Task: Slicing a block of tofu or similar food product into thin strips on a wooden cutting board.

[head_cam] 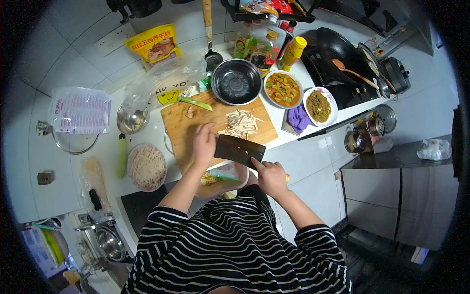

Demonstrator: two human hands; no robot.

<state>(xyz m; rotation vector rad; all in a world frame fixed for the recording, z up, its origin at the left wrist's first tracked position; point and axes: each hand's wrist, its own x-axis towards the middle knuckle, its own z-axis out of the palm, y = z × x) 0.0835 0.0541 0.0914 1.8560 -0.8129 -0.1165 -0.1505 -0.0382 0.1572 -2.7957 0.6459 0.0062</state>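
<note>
My right hand [271, 178] grips the handle of a dark cleaver [240, 150], its index finger laid along the blade. The broad blade lies over the near edge of a wooden cutting board [176, 128]. My left hand [204, 146] is at the blade's left end, above the board; whether its fingertips hold anything cannot be told. Just beyond the blade, a heap of pale cut strips [242, 123] rests on the board. Farther back are a green stalk piece [196, 103] and a small brownish scrap [189, 112]. An empty-looking metal bowl [237, 81] overlaps the board's far edge.
Left of the board stand a bowl of pale strips [147, 167], a steel bowl with pale pieces [133, 119] and a green vegetable [121, 156]. Two filled dishes [282, 89], a purple cloth [298, 119] and a wok [337, 51] are right. A pink bin [244, 174] sits below the board.
</note>
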